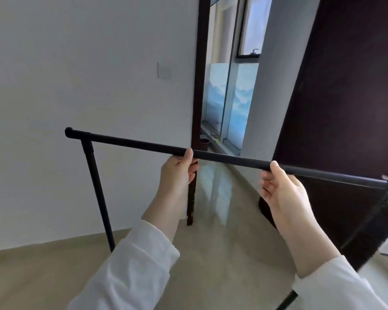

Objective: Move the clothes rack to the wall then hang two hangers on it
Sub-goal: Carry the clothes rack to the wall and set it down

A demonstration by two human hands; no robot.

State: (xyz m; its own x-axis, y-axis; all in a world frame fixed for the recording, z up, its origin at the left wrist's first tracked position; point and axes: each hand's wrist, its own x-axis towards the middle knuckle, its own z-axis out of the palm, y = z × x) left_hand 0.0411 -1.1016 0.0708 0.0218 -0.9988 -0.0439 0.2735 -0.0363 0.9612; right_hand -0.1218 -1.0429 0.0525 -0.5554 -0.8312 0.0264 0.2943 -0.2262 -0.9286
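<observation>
A black metal clothes rack stands in front of me, its top bar running from upper left to the right edge. Its left upright goes down to the floor near the white wall; the right upright slants down at the far right. My left hand is wrapped around the top bar near its middle. My right hand grips the same bar further right, thumb over the top. No hangers are in view.
A dark wooden door frame stands straight ahead with a glass window area beyond it. A dark open door fills the right side. The floor is beige tile. A light switch plate sits on the wall.
</observation>
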